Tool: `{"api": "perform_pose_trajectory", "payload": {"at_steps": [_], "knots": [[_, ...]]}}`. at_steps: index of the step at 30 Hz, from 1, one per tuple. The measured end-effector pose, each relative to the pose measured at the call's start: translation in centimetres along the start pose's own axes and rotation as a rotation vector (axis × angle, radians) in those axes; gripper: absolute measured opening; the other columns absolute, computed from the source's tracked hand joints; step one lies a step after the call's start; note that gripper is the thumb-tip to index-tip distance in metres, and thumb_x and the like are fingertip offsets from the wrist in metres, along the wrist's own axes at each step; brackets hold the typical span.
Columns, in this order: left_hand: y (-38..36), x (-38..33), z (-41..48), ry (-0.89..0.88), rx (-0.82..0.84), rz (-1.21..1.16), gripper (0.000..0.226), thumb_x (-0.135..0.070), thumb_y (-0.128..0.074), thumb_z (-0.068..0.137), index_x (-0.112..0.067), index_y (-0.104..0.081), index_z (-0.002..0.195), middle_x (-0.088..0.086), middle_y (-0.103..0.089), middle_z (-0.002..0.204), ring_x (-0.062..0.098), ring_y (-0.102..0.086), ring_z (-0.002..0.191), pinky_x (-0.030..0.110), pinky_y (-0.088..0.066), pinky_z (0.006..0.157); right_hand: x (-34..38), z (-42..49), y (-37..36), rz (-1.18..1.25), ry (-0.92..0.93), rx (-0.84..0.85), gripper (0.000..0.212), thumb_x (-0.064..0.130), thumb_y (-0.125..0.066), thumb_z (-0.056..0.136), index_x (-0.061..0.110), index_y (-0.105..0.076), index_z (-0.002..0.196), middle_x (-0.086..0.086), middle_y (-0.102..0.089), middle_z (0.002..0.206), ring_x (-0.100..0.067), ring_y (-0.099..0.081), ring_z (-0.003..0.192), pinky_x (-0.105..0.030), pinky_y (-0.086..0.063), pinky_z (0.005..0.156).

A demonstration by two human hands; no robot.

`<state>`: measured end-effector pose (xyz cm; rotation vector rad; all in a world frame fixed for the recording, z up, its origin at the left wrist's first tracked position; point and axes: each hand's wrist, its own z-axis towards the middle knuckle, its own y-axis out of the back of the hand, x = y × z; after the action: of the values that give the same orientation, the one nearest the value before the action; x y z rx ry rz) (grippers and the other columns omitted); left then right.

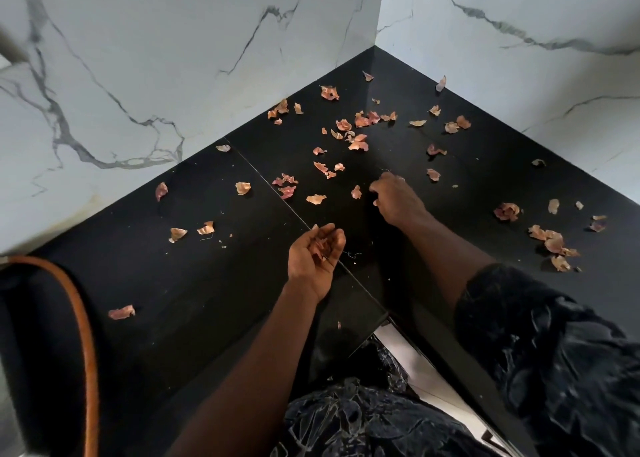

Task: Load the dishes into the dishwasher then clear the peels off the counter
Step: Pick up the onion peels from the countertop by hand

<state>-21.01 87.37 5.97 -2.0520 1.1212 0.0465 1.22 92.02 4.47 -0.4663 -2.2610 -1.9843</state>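
Dry pinkish-brown onion peels [358, 138] lie scattered over a black corner counter [207, 283]. My left hand [313, 257] is cupped palm-up above the counter's seam, with a few collected peels [322, 245] resting in it. My right hand [396, 198] reaches further in, palm down, fingers curled and pinched just right of a small peel [356, 192]; whether it holds anything is hidden. A bigger cluster of peels [554, 243] lies to the far right, single ones [122, 312] to the left. No dishes or dishwasher are in view.
White marble-veined walls [156, 58] enclose the counter on two sides and meet in the corner at the back. An orange hose [85, 318] curves down the left edge. The counter's front edge and a white cabinet front [408, 352] show below my arms.
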Motion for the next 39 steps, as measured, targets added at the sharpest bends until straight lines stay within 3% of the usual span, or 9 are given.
{"api": "perform_pose_trajectory", "payload": {"at_steps": [3,5,14,19,25,29,31,33,39], "knots": [[0.1,0.1,0.1,0.001,-0.006,-0.015,0.034,-0.022,-0.051,0.102,0.003,-0.066,0.119,0.018,-0.073,0.103,0.023,-0.072,0.085,0.028,-0.060,0.071,1.0,-1.4,-0.6,-0.011,0.040,-0.062,0.008,0.015,-0.063,0.094,0.018,-0.067,0.100,-0.002,-0.057,0.103,-0.014,-0.056,0.086,-0.035,-0.055,0.080],[0.2,0.2,0.3,-0.002,-0.011,-0.017,0.034,-0.022,-0.051,0.102,0.003,-0.066,0.120,0.018,-0.073,0.103,0.023,-0.073,0.086,0.028,-0.060,0.072,1.5,-2.3,-1.1,0.013,0.038,-0.060,0.007,0.014,-0.062,0.094,0.019,-0.066,0.096,-0.001,-0.059,0.100,-0.013,-0.057,0.083,-0.035,-0.055,0.079],[-0.2,0.7,1.1,-0.014,-0.022,0.004,0.034,-0.019,-0.051,0.100,0.005,-0.064,0.120,0.022,-0.071,0.114,0.028,-0.071,0.101,0.034,-0.059,0.083,6.9,-5.5,1.1,0.329,0.173,-0.165,0.015,0.008,-0.065,0.093,0.016,-0.072,0.104,0.001,-0.071,0.106,-0.005,-0.065,0.096,-0.020,-0.052,0.086],[-0.1,0.9,1.5,-0.038,-0.098,0.075,0.020,-0.017,-0.049,0.098,-0.008,-0.066,0.101,0.008,-0.065,0.087,0.017,-0.063,0.076,0.030,-0.054,0.074,9.6,-7.9,0.7,0.232,0.322,-0.023,0.022,0.014,-0.057,0.098,0.017,-0.069,0.117,0.000,-0.066,0.109,-0.009,-0.063,0.093,-0.028,-0.055,0.085],[0.5,0.3,1.1,-0.025,-0.040,-0.034,0.030,-0.019,-0.050,0.102,0.004,-0.067,0.111,0.020,-0.072,0.107,0.027,-0.073,0.094,0.031,-0.061,0.078,7.3,-3.9,2.2,0.308,0.161,-0.143,0.025,0.005,-0.059,0.096,0.012,-0.068,0.119,-0.005,-0.068,0.123,-0.012,-0.065,0.109,-0.019,-0.048,0.091],[0.5,0.0,1.1,-0.026,-0.046,-0.059,0.030,-0.019,-0.050,0.102,0.004,-0.067,0.112,0.021,-0.071,0.106,0.026,-0.073,0.091,0.030,-0.061,0.074,4.7,-0.9,1.2,0.166,0.019,-0.064,0.042,0.011,-0.064,0.094,0.016,-0.057,0.135,-0.007,-0.056,0.136,-0.020,-0.057,0.120,-0.031,-0.049,0.097],[0.3,-0.1,1.0,-0.021,-0.042,-0.067,0.032,-0.020,-0.050,0.102,0.004,-0.066,0.117,0.020,-0.071,0.106,0.026,-0.073,0.090,0.030,-0.061,0.074,4.2,-0.8,0.5,0.067,0.039,0.063,0.052,0.011,-0.064,0.094,0.016,-0.050,0.143,-0.009,-0.044,0.148,-0.027,-0.047,0.133,-0.041,-0.047,0.106],[0.4,-0.3,1.0,-0.014,-0.039,-0.074,0.034,-0.021,-0.051,0.102,0.004,-0.065,0.120,0.020,-0.071,0.108,0.025,-0.073,0.091,0.030,-0.061,0.075,4.1,-1.5,-0.4,-0.032,0.083,0.085,0.048,0.013,-0.062,0.094,0.015,-0.052,0.141,-0.010,-0.042,0.149,-0.029,-0.041,0.136,-0.042,-0.046,0.106],[0.7,-0.5,1.2,-0.014,-0.054,-0.101,0.036,-0.022,-0.051,0.101,0.004,-0.064,0.123,0.020,-0.072,0.106,0.027,-0.072,0.096,0.033,-0.061,0.081,5.0,-3.8,-1.7,0.052,0.084,-0.039,0.015,0.017,-0.060,0.097,0.016,-0.069,0.109,-0.002,-0.059,0.109,-0.012,-0.056,0.092,-0.025,-0.049,0.076]]}}
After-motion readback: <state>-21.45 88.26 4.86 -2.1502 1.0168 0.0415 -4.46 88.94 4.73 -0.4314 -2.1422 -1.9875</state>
